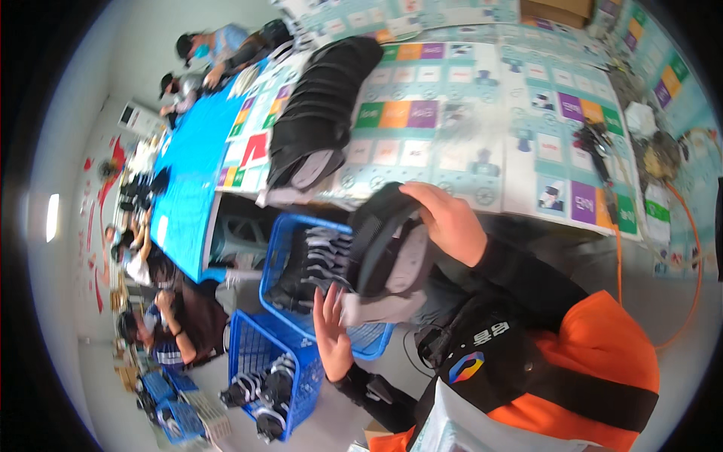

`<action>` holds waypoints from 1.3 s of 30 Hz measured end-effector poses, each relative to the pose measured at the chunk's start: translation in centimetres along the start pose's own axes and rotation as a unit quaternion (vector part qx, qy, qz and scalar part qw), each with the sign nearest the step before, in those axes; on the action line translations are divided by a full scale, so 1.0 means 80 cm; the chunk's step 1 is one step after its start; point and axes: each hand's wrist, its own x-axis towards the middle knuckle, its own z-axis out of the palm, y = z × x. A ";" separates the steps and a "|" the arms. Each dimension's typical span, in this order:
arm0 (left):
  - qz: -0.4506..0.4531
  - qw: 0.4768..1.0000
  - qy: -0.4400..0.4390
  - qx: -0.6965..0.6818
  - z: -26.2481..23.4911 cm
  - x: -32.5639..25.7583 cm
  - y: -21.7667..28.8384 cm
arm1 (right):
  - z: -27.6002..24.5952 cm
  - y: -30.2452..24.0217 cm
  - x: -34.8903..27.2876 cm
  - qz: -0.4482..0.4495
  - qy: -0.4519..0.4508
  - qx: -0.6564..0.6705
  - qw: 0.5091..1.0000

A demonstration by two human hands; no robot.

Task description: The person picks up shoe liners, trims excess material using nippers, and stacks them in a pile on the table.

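Orange cloth sleeve, hands at curved black bundle, right gripping, left splayed; blue plastic baskets

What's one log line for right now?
right hand: holds black piece at top edge; left hand: open by its pale lower edge; upper blue basket: black-and-white pieces; table: row of black pieces

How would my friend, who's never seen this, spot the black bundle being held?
Find the big patterned table. Just off its near edge, look between the left hand and right hand for a black bundle with pale grey showing. Unlike the long black stack lying on the table, it's shorter and held up.
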 end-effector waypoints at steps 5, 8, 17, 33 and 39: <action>0.048 0.954 0.228 0.190 0.079 0.065 0.039 | -0.023 0.004 0.015 0.062 0.036 0.069 0.995; 0.131 0.904 0.289 0.285 0.101 0.126 0.076 | -0.068 0.032 0.030 0.006 -0.021 0.020 1.000; 0.324 0.819 0.020 0.473 0.224 0.288 0.136 | -0.347 0.226 -0.041 0.296 0.084 -0.503 0.808; 0.334 0.755 -0.090 0.557 0.326 0.353 0.111 | -0.227 0.044 0.021 0.407 -0.073 0.199 0.889; 0.332 0.757 -0.097 0.554 0.334 0.343 0.106 | -0.186 0.070 0.016 0.281 -0.003 -0.114 0.953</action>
